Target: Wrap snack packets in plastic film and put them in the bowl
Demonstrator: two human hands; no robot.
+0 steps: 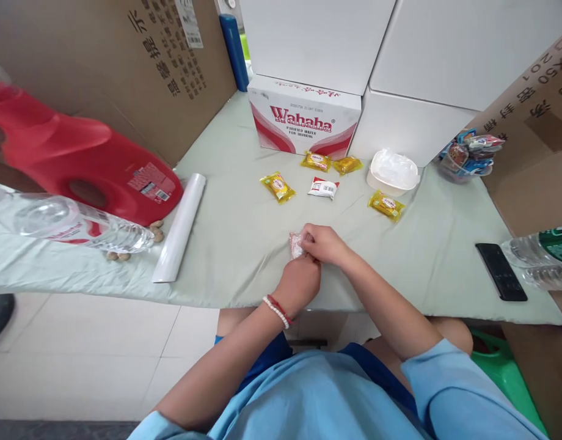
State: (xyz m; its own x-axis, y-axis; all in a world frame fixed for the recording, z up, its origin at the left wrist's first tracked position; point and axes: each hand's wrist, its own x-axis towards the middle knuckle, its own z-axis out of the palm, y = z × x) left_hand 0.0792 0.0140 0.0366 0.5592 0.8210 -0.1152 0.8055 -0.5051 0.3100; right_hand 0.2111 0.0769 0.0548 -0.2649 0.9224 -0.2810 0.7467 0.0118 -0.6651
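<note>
A small red-and-white wrapped packet (295, 245) is at the table's front middle, between my two hands. My right hand (325, 244) is closed in a pinch on its right side. My left hand (303, 280), wearing white and red bracelets, has its fingers curled shut at the packet's near edge; those fingertips are mostly hidden. Beyond the hands lies a white packet with a red end (324, 187). Around that are several yellow snack packets, such as one on the left (278, 186) and one on the right (385, 205). What is inside the held packet cannot be made out.
A lined white bowl (387, 187) stands before white boxes, beside a Wahaha carton (306, 122). At right are a tub of snacks (464, 162), a phone (501, 272) and bottles. A red jug (93, 165), water bottle (74, 226) and white roll (180, 229) occupy the left.
</note>
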